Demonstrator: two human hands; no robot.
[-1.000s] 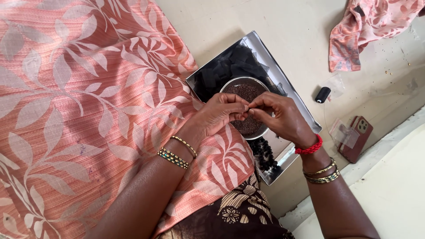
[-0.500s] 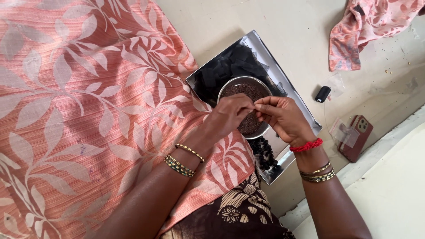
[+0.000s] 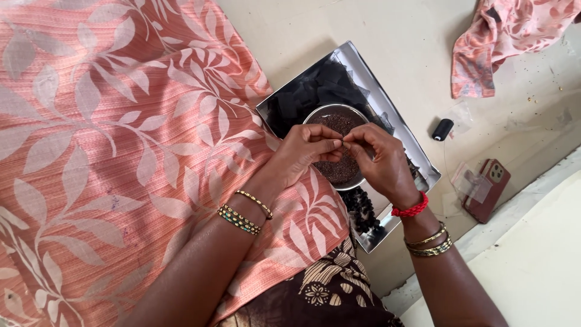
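Left hand [image 3: 302, 151] and right hand [image 3: 378, 158] pinch something tiny, perhaps a bead, above the steel bowl [image 3: 339, 115].

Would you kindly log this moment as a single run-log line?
left hand: fingertips pinched | right hand: fingertips pinched, meeting left | below: steel bowl of dark beads | under bowl: steel tray

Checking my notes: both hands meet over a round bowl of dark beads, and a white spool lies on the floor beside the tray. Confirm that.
Wrong in one point: the head view shows the spool is black, not white. Both hands, left and right, do meet over the bowl beside the tray.
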